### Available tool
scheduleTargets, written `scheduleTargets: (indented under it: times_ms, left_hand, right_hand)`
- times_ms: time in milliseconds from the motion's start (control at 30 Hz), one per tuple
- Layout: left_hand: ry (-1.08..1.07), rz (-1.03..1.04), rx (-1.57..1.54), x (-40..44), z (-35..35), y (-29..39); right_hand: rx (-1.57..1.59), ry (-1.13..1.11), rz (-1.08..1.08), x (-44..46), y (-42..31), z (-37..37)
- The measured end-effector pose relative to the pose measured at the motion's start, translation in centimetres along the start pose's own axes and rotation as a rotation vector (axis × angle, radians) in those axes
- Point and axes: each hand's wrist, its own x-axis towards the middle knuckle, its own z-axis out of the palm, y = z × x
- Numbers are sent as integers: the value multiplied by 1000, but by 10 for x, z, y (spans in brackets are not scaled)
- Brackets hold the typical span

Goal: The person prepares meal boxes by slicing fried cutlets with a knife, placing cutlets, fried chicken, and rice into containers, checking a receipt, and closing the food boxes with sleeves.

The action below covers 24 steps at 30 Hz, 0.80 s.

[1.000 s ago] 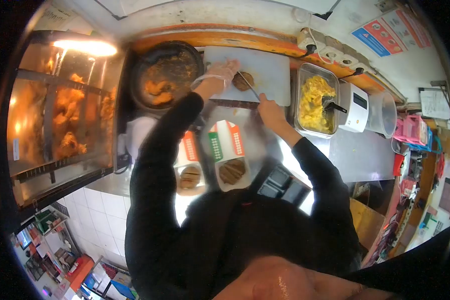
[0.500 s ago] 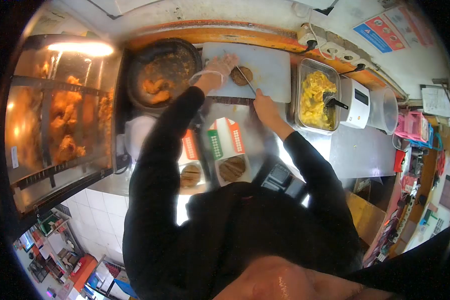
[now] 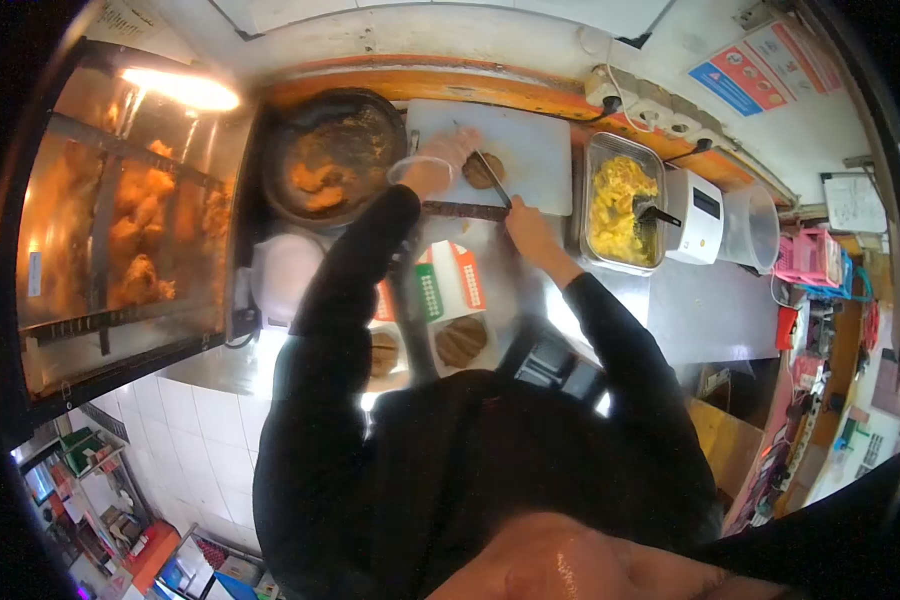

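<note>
On the white cutting board [image 3: 545, 135] lies a round brown patty [image 3: 482, 170]. My right hand [image 3: 526, 222] is closed on the handle of a knife [image 3: 492, 178], whose blade lies across the patty. Just left of the patty, my left hand [image 3: 440, 160] wears a clear plastic glove over the board; its fingers are blurred, and I cannot make out their pose. Below the board stand two open paper boxes, one [image 3: 455, 285] green, white and red, each with a brown patty in it, the right one [image 3: 460, 343] showing cut lines.
A dark pan [image 3: 325, 165] with fried pieces stands left of the board. To the right are a metal tray [image 3: 620, 210] of yellow food with black-handled tongs, a white device [image 3: 695, 215] and a clear tub [image 3: 750, 228]. A lit display case [image 3: 120, 230] fills the left.
The view has shifted slightly. My right hand and the knife have moved a little left relative to the board, with the blade still at the patty. My left hand remains beside it.
</note>
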Motion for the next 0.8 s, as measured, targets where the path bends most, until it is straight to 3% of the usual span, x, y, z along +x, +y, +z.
scheduleTargets:
  times_ms: [33, 133, 333, 533, 800]
  left_hand:
    - [-3, -1, -32, 5, 3, -3]
    - [-285, 8, 86, 8, -53, 6]
    - [52, 22, 157, -20, -63, 5]
    - [-31, -42, 256, -22, -42, 5]
    - [109, -77, 142, -13, -1, -11]
  right_hand:
    - [-11, -3, -21, 3, 0, -2]
    - [-43, 7, -52, 9, 0, -11]
    - [-51, 24, -27, -21, -42, -51]
    - [-81, 20, -38, -7, -27, -17]
    - [-17, 90, -98, 5, -15, 20]
